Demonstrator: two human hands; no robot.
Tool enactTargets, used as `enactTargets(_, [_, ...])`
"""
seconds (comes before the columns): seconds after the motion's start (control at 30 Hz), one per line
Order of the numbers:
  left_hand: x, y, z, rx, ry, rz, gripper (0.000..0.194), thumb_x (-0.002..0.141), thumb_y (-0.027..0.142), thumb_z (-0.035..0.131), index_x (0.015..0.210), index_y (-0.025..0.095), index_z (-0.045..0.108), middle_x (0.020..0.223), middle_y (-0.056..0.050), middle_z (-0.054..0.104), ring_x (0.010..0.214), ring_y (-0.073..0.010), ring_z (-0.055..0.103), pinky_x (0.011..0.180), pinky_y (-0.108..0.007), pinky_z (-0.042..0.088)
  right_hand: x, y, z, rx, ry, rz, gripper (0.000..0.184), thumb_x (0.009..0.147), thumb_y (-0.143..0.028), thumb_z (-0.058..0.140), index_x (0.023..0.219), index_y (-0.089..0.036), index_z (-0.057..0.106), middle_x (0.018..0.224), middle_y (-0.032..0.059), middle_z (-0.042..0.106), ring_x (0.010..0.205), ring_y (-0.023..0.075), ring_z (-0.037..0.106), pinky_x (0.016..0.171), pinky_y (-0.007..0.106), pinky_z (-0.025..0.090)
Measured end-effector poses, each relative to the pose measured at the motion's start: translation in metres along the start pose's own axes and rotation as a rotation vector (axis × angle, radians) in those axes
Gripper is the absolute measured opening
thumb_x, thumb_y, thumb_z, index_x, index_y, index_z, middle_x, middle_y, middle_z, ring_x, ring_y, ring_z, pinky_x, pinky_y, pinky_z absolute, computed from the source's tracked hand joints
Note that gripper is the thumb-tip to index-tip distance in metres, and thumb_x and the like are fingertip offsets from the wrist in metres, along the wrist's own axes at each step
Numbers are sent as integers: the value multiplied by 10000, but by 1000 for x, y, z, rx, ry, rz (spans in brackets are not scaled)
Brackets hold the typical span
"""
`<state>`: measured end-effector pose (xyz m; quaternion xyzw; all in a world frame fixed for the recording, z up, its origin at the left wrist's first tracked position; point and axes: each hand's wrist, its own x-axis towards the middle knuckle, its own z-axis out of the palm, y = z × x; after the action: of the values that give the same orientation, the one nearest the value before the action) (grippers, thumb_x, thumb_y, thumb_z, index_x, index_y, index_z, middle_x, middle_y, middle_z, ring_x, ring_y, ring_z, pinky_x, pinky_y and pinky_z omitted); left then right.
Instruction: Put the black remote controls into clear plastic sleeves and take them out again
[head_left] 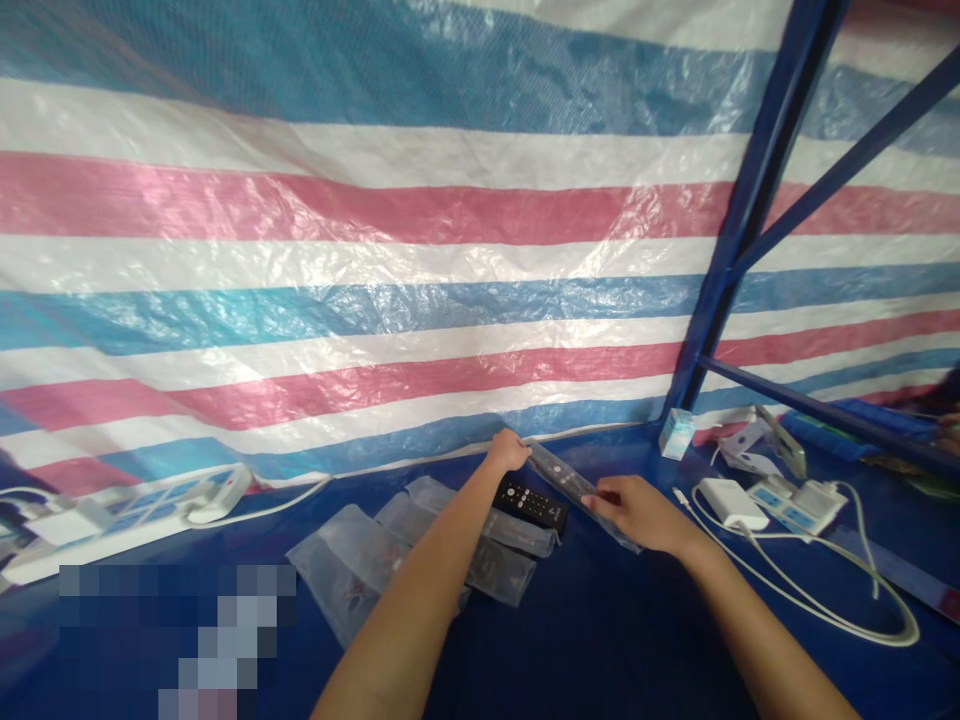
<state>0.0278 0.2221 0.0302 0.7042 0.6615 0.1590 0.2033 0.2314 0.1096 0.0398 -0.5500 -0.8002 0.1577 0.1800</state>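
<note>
A dark remote control (561,474) lies inside a clear plastic sleeve, slanting from upper left to lower right above the blue tabletop. My left hand (509,450) is closed on the sleeve's far upper end. Farther down, the fingers of my right hand (628,508) pinch the same sleeved remote, and loose plastic sticks out below them. Just left of it, a bare black remote (531,506) rests on top of other clear sleeves. Several plastic sleeves (347,545) spread out to the left, partly hidden by my left forearm.
A white power strip (150,515) with a cable stands at the left. On the right are a small light-blue box (676,434), a white charger (731,503), another power strip (796,506) and looped white cables. A blue metal frame (712,290) rises before the striped plastic sheet (360,260).
</note>
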Motion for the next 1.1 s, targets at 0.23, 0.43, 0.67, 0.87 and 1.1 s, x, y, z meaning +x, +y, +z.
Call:
enactTargets(0.23, [1,3,2,18,-3,-13,102,756,114,638,780,125,736,944,-129,731,973,-229,662,841,-226,472,1,5,-2,-20,61,12,386,890,-431,410,615,-200,550,591,12,576,557,144,510,541,256,304])
enactTargets(0.43, [0,6,-3,43,15,-20,154,789,103,575,809,95,727,985,-156,716,1010,-248,649,869,-247,458,2,5,-3,-14,76,22,391,885,-440,398,631,-203,578,607,19,598,576,156,533,548,258,313])
enactTargets(0.67, [0,6,-1,27,-14,-102,184,746,239,679,865,102,710,932,-141,723,900,-244,676,745,-254,495,1,7,-3,-10,91,38,362,886,-402,417,650,-198,600,658,31,637,619,162,565,573,256,337])
enactTargets(0.87, [-6,11,-5,37,39,-18,91,778,143,609,747,140,695,888,-106,726,879,-215,674,744,-229,473,1,6,-5,-12,122,30,363,886,-403,421,633,-202,586,620,21,617,584,155,550,560,258,330])
enactTargets(1.1, [-22,22,-27,84,185,159,215,824,76,501,982,159,620,976,-107,689,957,-212,631,809,-273,445,0,3,-8,-16,205,58,382,879,-423,394,621,-213,581,616,25,629,574,162,556,549,258,343])
